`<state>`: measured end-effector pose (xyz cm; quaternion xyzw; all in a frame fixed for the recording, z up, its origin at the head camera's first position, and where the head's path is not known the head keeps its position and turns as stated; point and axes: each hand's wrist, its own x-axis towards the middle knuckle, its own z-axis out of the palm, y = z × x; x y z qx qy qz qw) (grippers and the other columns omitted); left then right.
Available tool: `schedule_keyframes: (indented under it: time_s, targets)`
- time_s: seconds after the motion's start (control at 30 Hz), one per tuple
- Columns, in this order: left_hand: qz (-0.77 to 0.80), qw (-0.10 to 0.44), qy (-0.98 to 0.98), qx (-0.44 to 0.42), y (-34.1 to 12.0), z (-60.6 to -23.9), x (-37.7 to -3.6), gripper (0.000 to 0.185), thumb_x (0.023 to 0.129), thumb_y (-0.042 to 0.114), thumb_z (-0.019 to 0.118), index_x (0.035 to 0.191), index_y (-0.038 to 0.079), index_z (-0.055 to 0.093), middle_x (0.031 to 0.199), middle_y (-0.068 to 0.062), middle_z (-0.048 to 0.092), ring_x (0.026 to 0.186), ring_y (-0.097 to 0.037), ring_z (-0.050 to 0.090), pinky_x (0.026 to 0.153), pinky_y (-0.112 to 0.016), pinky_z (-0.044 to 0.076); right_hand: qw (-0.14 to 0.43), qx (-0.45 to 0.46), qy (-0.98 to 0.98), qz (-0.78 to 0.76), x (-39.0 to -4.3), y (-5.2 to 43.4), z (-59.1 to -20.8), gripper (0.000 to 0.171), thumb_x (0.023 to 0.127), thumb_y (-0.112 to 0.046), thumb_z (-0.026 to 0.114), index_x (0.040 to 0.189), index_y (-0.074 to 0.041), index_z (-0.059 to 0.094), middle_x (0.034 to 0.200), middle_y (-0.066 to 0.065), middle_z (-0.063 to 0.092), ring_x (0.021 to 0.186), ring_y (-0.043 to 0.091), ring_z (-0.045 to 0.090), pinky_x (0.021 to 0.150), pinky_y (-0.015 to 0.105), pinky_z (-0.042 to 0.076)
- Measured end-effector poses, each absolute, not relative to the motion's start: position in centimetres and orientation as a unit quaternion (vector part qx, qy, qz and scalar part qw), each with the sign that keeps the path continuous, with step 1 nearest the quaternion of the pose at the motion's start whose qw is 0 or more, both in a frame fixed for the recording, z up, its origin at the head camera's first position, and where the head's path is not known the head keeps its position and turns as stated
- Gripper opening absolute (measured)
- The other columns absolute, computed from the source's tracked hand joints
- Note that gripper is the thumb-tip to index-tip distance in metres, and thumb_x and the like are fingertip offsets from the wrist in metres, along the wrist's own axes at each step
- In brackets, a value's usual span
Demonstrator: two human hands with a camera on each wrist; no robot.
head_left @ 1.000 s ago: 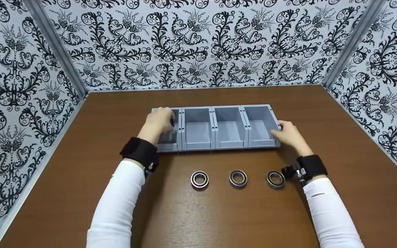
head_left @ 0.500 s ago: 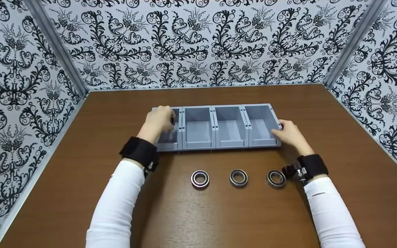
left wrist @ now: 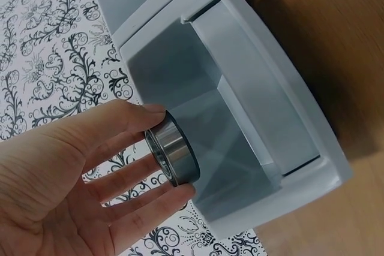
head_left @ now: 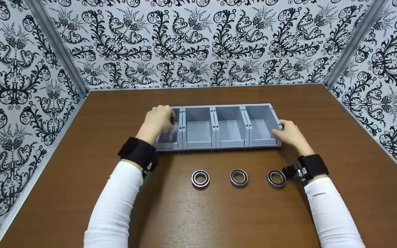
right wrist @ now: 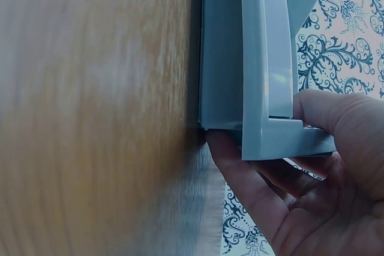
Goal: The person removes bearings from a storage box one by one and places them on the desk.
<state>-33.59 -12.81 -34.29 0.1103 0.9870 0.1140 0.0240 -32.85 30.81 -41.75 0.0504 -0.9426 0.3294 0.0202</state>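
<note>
Left hand still holding bearing — bins unmoved

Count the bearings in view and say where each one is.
4. Three lie in a row on the table: left bearing, middle bearing, right bearing. The left hand pinches a fourth bearing over the leftmost bin.

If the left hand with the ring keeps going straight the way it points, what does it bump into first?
Probably the inside of the leftmost bin. The left hand holds the bearing ring over that bin's open top, fingers aimed inward. It would likely meet the bin's inner wall or floor first, though depth is hard to judge.
</note>
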Motion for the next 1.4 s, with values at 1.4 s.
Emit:
schedule_keyframes:
  time_s: [1.4]
  targets:
    - [0.120, 0.007, 0.982, 0.143, -13.0, -32.7, -32.2, 0.038, 0.082, 0.008, 0.071, 0.120, 0.008, 0.075, 0.123, -0.019, 0.072, 0.108, -0.040, 0.069, 0.088, -0.053, 0.056, 0.023, 0.050, -0.945, 0.323, -32.8, 30.8, -41.7, 0.045, 0.092, -0.011, 0.059, 0.130, 0.013, 0.058, 0.116, 0.035, 0.069, 0.097, 0.036, 0.068, 0.078, 0.030, 0.050]
